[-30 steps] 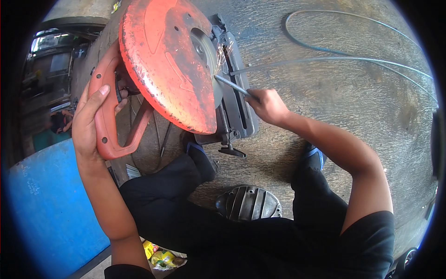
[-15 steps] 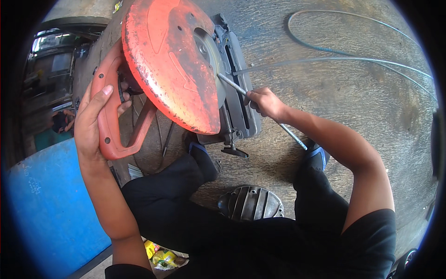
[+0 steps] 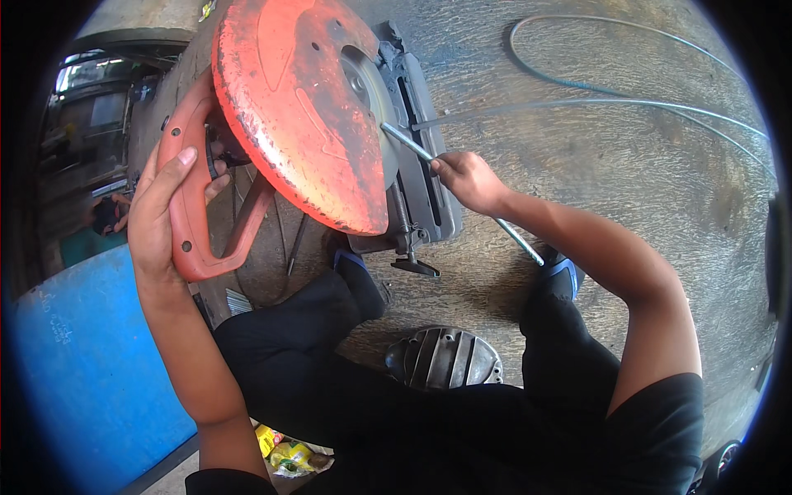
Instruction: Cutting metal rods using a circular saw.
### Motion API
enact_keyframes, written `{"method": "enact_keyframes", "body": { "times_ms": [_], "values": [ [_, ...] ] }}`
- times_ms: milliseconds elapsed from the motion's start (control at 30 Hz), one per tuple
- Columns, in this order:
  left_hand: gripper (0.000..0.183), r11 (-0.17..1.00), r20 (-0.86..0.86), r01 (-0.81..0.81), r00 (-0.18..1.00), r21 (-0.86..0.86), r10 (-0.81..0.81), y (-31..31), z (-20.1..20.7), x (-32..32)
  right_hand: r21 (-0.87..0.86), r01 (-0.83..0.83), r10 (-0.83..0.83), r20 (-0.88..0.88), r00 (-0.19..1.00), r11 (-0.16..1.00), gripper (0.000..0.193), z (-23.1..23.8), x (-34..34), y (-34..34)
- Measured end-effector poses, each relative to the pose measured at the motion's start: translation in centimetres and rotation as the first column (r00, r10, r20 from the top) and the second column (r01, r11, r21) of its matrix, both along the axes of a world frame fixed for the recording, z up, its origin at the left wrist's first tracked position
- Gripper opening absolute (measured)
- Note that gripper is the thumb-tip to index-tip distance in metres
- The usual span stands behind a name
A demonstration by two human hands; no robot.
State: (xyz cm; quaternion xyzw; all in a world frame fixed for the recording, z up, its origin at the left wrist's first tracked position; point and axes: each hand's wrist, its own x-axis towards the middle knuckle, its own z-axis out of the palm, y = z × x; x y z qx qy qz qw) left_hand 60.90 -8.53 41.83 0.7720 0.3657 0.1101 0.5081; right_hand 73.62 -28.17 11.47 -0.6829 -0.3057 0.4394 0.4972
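My left hand (image 3: 161,214) is wrapped round the red D-shaped handle of a cut-off saw (image 3: 305,115), with its thumb on top and its fingertips showing inside the handle. A scuffed red guard covers most of the saw's disc (image 3: 388,157). In my right hand (image 3: 470,181) is a thin metal rod (image 3: 404,142), held near its middle and lying aslant. The rod's upper end is at the disc's exposed edge; whether they touch I cannot tell. Its lower end reaches down beside my right foot. Beneath the disc is the saw's grey base (image 3: 429,165), with a clamp screw (image 3: 404,223) at its near end.
A ribbed metal cover (image 3: 445,359) lies between my legs. A long thin cable or rod (image 3: 594,102) loops over the rough floor at right. At left stands a blue panel (image 3: 99,355), with a person (image 3: 110,214) farther back. Yellow wrappers (image 3: 289,454) lie near my left arm.
The rod's upper end has shifted slightly left and up, and my right hand has turned a little on it. The saw and my left hand appear slightly farther left.
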Motion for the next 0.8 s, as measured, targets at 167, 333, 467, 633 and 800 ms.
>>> {"method": "enact_keyframes", "body": {
  "times_ms": [167, 333, 467, 633, 800],
  "values": [
    [0.052, 1.0, 0.005, 0.006, 1.0, -0.005, -0.006, -0.1, 0.0, 0.1, 0.04, 0.053, -0.058, 0.133, 0.989, 0.998, 0.034, -0.7, -0.6, 0.1],
    [0.052, 1.0, 0.005, -0.003, 1.0, -0.007, 0.003, -0.1, 0.1, 0.0, 0.039, 0.063, -0.069, 0.175, 0.982, 0.997, 0.032, -1.2, -0.9, -0.1],
    [0.052, 0.999, 0.008, 0.006, 1.0, -0.033, -0.005, 0.0, 0.0, 0.0, 0.031, 0.077, -0.082, 0.195, 0.977, 0.997, 0.029, -0.6, -0.7, 0.0],
    [0.051, 1.0, 0.012, 0.001, 1.0, -0.028, -0.001, -0.1, 0.0, 0.1, 0.001, 0.059, -0.059, 0.172, 0.983, 0.998, 0.027, 0.1, -0.4, -0.2],
    [0.051, 1.0, 0.038, -0.01, 0.999, -0.014, 0.01, -0.2, -0.2, 0.0, 0.058, 0.073, -0.084, 0.21, 0.974, 0.996, 0.025, -0.9, -0.1, -0.7]
  ]
}}
